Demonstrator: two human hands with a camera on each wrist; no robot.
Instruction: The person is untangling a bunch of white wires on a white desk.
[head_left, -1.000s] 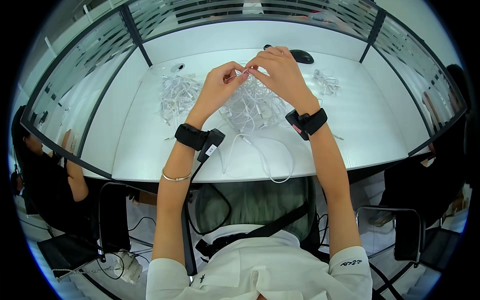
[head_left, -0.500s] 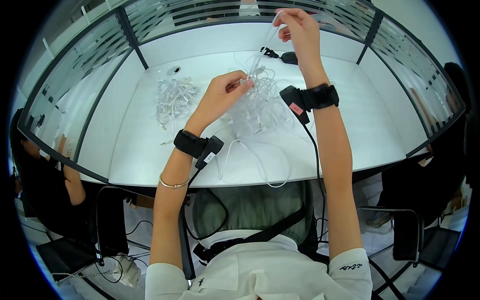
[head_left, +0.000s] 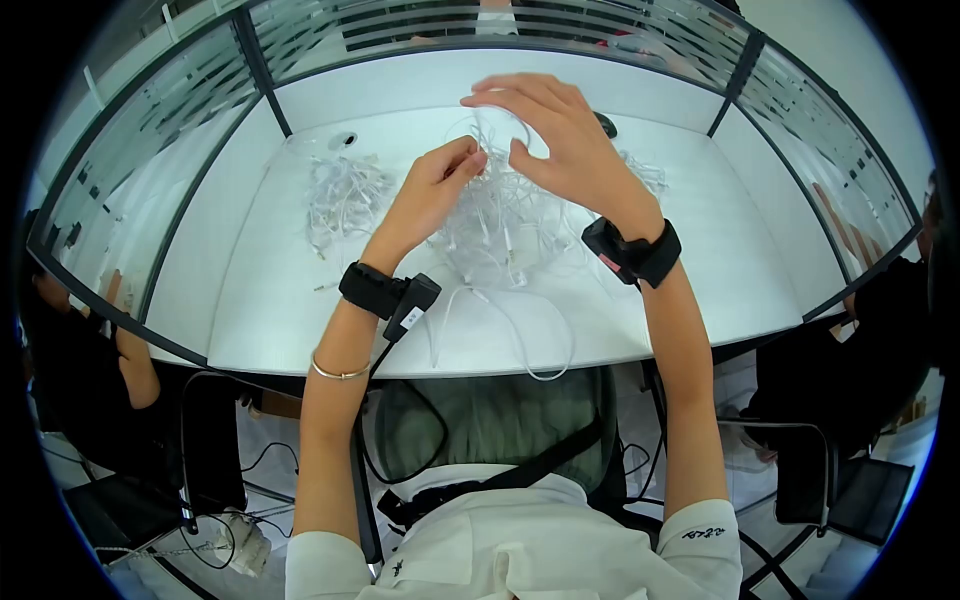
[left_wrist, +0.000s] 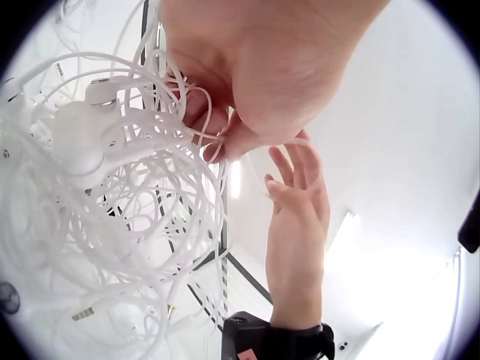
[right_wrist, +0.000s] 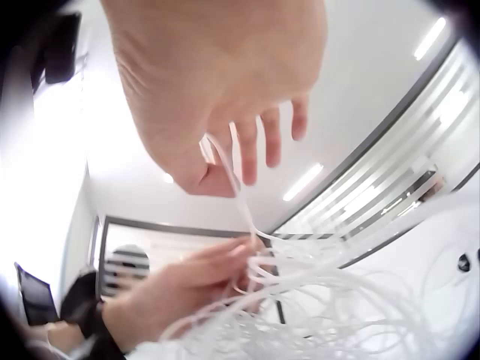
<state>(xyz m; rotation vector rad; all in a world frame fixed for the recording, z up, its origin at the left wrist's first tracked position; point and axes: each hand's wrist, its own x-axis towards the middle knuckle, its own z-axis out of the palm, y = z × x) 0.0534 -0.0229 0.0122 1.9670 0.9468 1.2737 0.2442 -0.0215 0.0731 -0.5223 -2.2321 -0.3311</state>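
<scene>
A big tangle of white earphone cables (head_left: pixel 485 225) lies at the middle of the table. My left hand (head_left: pixel 430 195) pinches strands at the tangle's upper edge between thumb and fingers. An earbud (left_wrist: pixel 79 139) and a metal-tipped plug (left_wrist: pixel 82 313) show among the loops in the left wrist view. Above and to the right, my right hand (head_left: pixel 570 150) has its fingers stretched out and the thumb apart. In the right wrist view a white strand (right_wrist: pixel 238 199) runs from the left hand's fingertips up past the right thumb.
Another cable pile (head_left: pixel 345 195) lies left, a smaller one (head_left: pixel 648 175) right. One long cable (head_left: pixel 572 345) loops toward the front edge. A black object (head_left: pixel 606 125) sits behind the right hand. Low partitions (head_left: pixel 400 85) surround the table; people sit on both sides.
My right hand rose high with a strand, then came back down toward the left hand, its fingers now spread. The left hand has stayed at the tangle, pinching.
</scene>
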